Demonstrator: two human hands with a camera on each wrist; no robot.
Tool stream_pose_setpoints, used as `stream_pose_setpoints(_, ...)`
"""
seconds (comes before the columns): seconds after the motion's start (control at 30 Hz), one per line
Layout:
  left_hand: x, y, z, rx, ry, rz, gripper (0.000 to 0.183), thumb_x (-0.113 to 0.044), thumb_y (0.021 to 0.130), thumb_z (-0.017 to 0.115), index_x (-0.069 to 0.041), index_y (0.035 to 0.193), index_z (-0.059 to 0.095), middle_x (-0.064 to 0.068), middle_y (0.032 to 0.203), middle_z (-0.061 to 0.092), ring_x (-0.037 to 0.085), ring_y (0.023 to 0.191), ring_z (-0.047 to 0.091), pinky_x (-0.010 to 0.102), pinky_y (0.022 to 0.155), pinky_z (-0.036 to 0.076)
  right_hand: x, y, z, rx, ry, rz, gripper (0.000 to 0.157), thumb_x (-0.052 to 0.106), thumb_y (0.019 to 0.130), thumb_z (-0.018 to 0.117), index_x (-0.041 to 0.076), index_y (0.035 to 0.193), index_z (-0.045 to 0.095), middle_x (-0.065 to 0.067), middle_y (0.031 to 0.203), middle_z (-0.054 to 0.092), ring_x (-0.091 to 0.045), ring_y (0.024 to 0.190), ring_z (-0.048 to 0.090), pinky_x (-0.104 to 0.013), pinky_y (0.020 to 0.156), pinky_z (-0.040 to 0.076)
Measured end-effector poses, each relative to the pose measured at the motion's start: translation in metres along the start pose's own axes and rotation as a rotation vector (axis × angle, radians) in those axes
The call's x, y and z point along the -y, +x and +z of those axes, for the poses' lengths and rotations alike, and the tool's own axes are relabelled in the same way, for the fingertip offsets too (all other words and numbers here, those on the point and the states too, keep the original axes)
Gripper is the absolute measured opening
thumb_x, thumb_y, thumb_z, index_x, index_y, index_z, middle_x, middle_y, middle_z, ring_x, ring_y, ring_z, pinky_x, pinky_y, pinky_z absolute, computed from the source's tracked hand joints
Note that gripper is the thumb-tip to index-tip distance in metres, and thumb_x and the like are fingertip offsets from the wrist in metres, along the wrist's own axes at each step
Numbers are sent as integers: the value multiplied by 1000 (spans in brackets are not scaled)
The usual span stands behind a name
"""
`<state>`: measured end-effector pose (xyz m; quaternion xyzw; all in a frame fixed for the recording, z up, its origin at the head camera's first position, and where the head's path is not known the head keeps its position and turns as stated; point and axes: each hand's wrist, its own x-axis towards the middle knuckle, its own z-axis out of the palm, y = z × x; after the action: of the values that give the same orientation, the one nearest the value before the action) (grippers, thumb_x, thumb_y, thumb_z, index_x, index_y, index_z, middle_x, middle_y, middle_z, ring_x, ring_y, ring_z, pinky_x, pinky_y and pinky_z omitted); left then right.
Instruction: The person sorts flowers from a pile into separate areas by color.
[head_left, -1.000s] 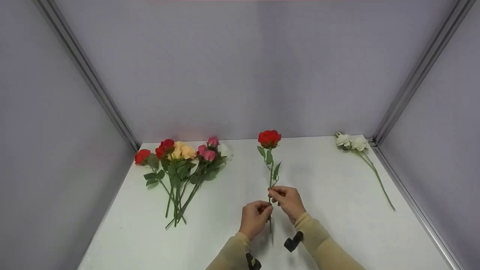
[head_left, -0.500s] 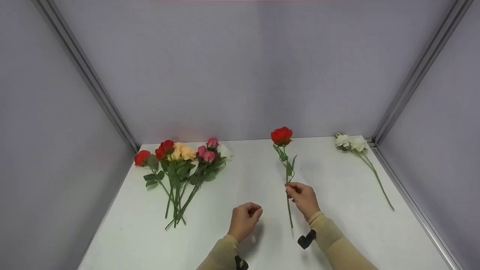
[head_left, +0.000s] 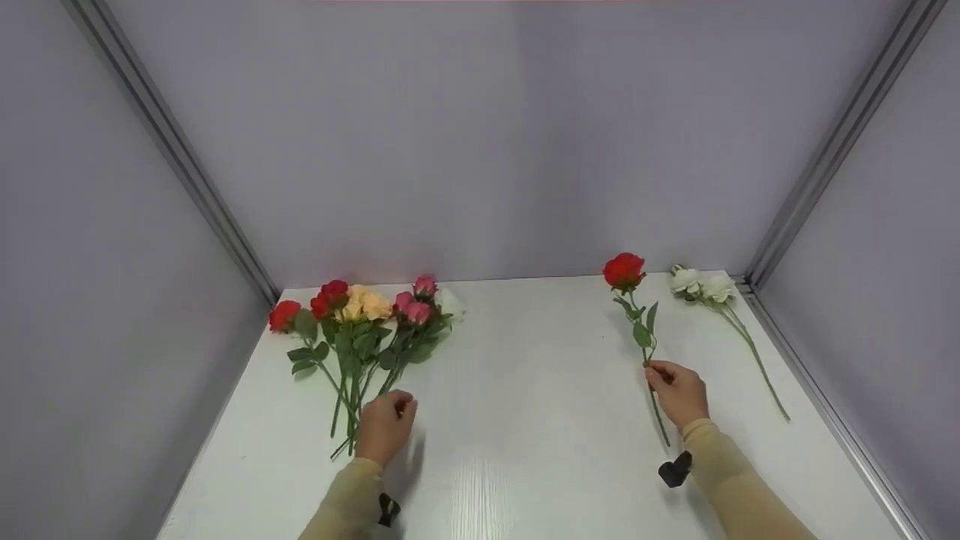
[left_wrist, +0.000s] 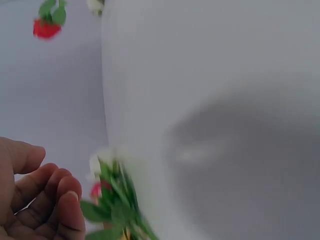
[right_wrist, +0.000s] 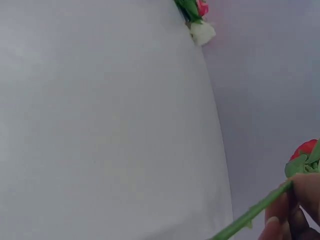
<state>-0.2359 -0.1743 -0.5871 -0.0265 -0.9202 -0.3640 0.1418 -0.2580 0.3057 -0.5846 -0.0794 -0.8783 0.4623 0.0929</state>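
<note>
Between thumb and fingers, my right hand pinches the green stem of a red rose over the right part of the table. Its bloom points away from me, and the stem's lower end sticks out below the hand, as the right wrist view shows with the stem. My left hand holds nothing; its fingers hang loosely curled in the left wrist view. It overlaps the stems of the flower pile, which holds red roses, yellow roses, pink roses and a white flower.
White flowers lie at the back right of the white table, their stems slanting toward me. Grey panels stand around the back and sides. A separate red rose lies at the pile's left edge.
My left hand has let go of the rose stem and moved left to the flower pile. My right hand has carried the red rose to the right, toward the white flowers.
</note>
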Motion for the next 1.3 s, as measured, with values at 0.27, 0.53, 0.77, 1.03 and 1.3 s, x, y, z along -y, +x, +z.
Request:
stream_pose_setpoints(0.27,52,15,-33,2,160,-169,20,-15,88,68,2,99,69,10,82,64,28,78,61,47,70,48,-23,15,-24,-50,-154,-20,25,16,96,60,-1,113,68,-14,99,68,-23,88,60,-25,70,47)
stream_pose_setpoints(0.53,90,17,-35,50,181,-290,26,-18,87,70,5,99,66,16,86,65,33,83,63,50,74,49,-37,25,-24,-9,-194,17,28,15,96,57,-3,114,67,-19,106,67,-31,97,61,-42,81,48)
stream_pose_setpoints(0.77,106,21,-27,61,130,-333,24,-18,85,72,3,95,67,13,87,67,30,81,62,47,72,49,-43,32,-26,8,-228,45,28,16,97,57,-3,114,67,-20,104,68,-33,96,61,-46,83,47)
stream_pose_setpoints(1.03,108,23,-27,68,107,-351,16,-11,83,72,1,93,66,12,84,67,29,80,63,46,72,49,-43,43,-17,36,-213,101,29,16,97,55,-3,115,66,-21,110,66,-35,104,59,-48,88,46)
stream_pose_setpoints(1.3,108,27,-28,127,121,-345,19,-12,83,72,0,96,64,10,85,66,27,81,63,45,73,49,-44,43,-6,52,-216,177,31,19,97,53,-2,116,66,-20,113,66,-36,106,58,-49,90,45)
